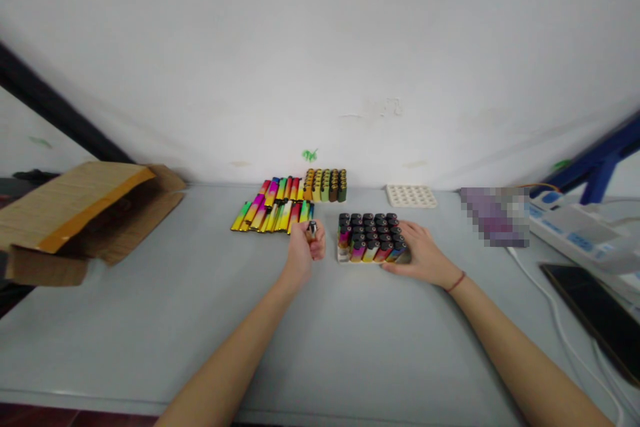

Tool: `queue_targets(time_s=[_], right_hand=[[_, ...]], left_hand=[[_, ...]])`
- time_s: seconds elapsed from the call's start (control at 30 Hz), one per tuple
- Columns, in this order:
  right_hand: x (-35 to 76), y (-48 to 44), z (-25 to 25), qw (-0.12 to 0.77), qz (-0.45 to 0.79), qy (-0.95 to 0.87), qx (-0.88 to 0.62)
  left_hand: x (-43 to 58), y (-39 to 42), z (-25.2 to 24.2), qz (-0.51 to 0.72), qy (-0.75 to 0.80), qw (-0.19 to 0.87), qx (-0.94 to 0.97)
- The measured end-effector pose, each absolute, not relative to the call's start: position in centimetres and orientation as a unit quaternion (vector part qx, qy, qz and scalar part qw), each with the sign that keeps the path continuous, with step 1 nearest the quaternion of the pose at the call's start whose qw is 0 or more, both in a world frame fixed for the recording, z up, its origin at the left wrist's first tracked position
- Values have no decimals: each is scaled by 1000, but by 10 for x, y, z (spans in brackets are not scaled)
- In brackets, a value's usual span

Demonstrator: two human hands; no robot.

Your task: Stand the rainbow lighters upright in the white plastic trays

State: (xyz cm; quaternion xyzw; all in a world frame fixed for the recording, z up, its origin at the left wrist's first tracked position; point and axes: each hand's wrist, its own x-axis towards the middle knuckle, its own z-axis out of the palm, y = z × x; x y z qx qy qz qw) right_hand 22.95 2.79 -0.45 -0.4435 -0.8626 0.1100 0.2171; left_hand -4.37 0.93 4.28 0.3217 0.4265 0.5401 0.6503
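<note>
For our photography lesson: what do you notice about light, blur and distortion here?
All in the head view: diffuse light, with faint shadows on the wall; the lighter in the left hand looks soft; the right forearm seems stretched toward the lower edge; square blocks obscure the purple item at right.

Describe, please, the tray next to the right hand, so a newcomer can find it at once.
On the grey table, the person's right hand rests at the right end of a pale tray. Black-topped lighters stand in it, while the white tray near the wall shows its holes and the upright cluster there shows gold ends.
</note>
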Motion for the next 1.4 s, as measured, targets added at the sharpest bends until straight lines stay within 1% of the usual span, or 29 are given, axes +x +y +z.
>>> queue_targets(time_s=[0.33,0.67,0.97,1.07,1.2,1.3,1.4], right_hand=[[230,28,-5,216,111,-864,-441],[230,28,-4,212,116,-862,-445],[230,28,-4,211,118,-861,-448],[230,28,-4,212,117,-861,-447],[230,28,-5,219,115,-861,-445],[230,28,-5,217,114,-863,-442],[230,28,-5,215,110,-865,-440]], left_hand=[[-44,11,44,536,434,655,310],[-44,12,46,548,439,638,317],[-47,13,44,600,417,540,417],[-52,11,47,604,417,479,480],[-65,13,48,528,412,365,648],[-72,16,49,443,395,352,724],[-73,16,50,397,396,356,748]])
